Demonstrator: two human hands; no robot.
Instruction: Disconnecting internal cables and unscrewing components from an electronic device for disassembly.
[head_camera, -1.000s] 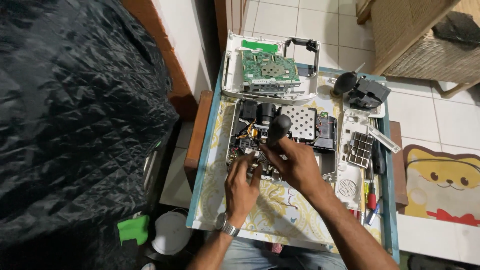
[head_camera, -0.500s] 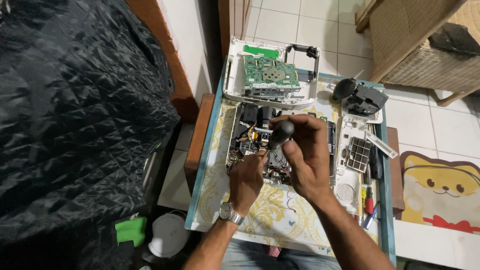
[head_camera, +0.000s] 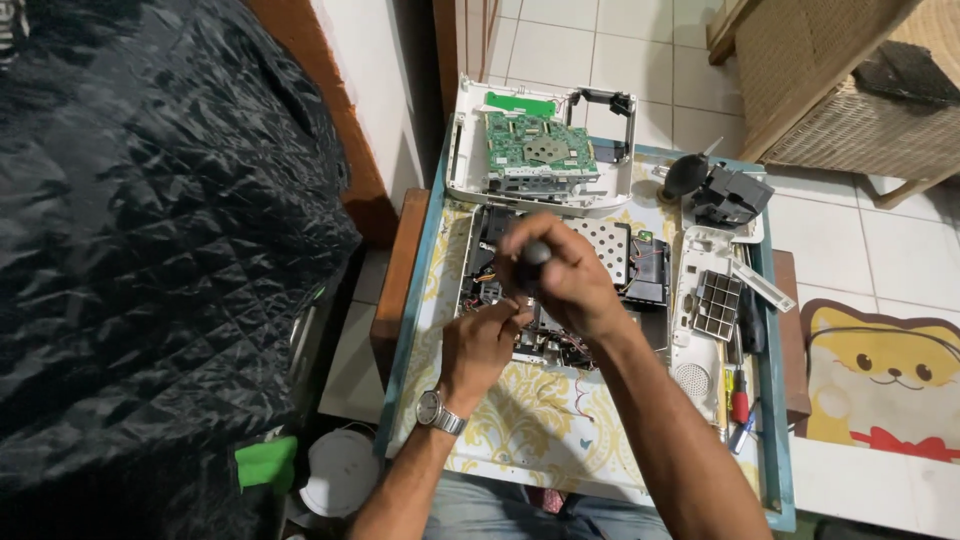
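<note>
Where patterned tabletop (head_camera: 520, 420) stands, tiled floor (head_camera: 650, 60), wicker basket (head_camera: 830, 110)

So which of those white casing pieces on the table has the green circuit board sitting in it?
The white shell at the far end of the table, beyond both hands, holds the green circuit board. The long white panel on the right carries only a dark grille.

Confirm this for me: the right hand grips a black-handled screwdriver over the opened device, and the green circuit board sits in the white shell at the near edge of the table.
Not quite. The head view shows the green circuit board in the white shell at the far edge of the table, not the near one. The right hand does grip the black-handled screwdriver over the opened device.
</note>
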